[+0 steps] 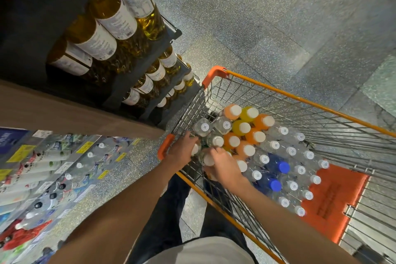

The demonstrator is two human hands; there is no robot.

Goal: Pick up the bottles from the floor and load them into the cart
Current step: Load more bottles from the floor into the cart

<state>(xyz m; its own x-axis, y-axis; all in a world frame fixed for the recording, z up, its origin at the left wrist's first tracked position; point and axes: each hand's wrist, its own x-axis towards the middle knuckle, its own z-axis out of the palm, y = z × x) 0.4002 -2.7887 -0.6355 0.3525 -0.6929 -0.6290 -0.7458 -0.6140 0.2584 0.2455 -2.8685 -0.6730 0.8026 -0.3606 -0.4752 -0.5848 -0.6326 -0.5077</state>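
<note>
An orange-rimmed wire cart (300, 97) stands in front of me, packed with upright bottles: orange and yellow drinks (241, 127), clear water bottles (291, 151) and two blue-capped ones (282, 167). Both hands reach over the cart's near left corner. My left hand (182, 151) grips a clear white-capped bottle (195, 148) just inside the wire wall. Beside it, my right hand (225, 170) holds another clear white-capped bottle (206, 158), which stands among the others. My hands hide the bodies of both bottles.
Shelves of water and other bottles (53, 167) run along my left. Further ahead on the left, a dark rack carries large bottles of yellow oil (128, 13). An orange child-seat flap (330, 195) closes the cart's right end. Speckled floor (267, 17) stretches ahead.
</note>
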